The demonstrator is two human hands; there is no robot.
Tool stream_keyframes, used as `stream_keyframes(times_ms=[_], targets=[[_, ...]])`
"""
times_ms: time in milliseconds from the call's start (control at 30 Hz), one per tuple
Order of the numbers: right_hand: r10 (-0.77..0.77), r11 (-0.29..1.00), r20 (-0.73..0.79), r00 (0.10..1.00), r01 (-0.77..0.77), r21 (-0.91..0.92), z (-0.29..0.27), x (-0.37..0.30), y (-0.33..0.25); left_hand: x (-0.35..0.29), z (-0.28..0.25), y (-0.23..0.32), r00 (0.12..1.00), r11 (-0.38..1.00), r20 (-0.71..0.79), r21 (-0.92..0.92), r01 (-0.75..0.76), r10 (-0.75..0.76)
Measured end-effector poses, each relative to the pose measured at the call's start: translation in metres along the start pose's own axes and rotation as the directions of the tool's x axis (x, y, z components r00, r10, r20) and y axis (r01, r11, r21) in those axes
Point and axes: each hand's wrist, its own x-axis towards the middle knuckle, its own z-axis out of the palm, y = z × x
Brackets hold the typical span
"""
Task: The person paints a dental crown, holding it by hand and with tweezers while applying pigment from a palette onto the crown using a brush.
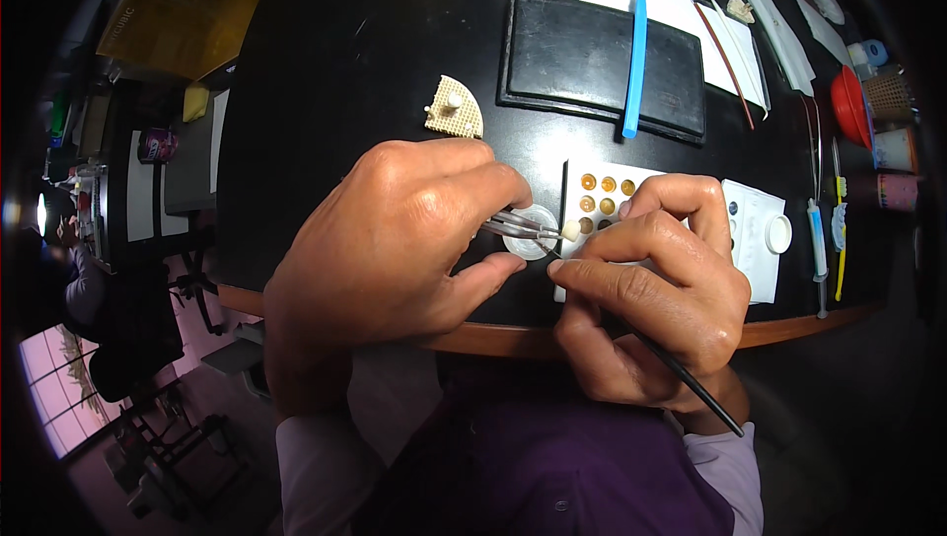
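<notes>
My left hand [395, 240] grips thin metal tweezers [521, 224] whose tips clamp a small cream tooth-shaped piece [569, 230]. That piece hangs above a small round clear dish [528, 243] near the table's front edge. My right hand [656, 285] holds a thin black brush [681, 370] like a pen, with its tip at the cream piece. Just behind my right hand lies a white palette [604, 191] with several amber-filled wells.
A black rectangular pad [582, 58] with a blue stick [635, 58] across it lies farther back. A tan honeycomb tray [456, 108] holding a small white piece sits to the left of the pad. White jars, paper, brushes and tools crowd the back and right. Another person sits at far left.
</notes>
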Motion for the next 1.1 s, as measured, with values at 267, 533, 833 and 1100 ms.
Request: stream_keyframes(times_ms=[267,533,833,1100], targets=[[0.004,1.000,-0.007,1.000,-0.004,0.011,0.0039,-0.0013,0.0009,-0.0016,0.0010,0.0001,1.000,1.000,0.004,0.005,0.019,-0.019],[0.010,1.000,-0.014,1.000,-0.010,-0.015,0.0022,-0.0006,0.0004,-0.0006,0.0001,0.0010,1.000,1.000,0.007,0.004,0.013,-0.013],[0.053,0.998,-0.001,0.999,-0.053,0.024,-0.0013,-0.0001,-0.0001,-0.0005,0.0009,0.0020,1.000,1.000,0.004,0.007,0.019,-0.019],[0.076,0.994,-0.002,0.997,-0.076,0.075,-0.0018,0.0006,-0.0005,-0.0011,0.0012,0.0042,1.000,1.000,-0.012,0.023,-0.010,0.010]])
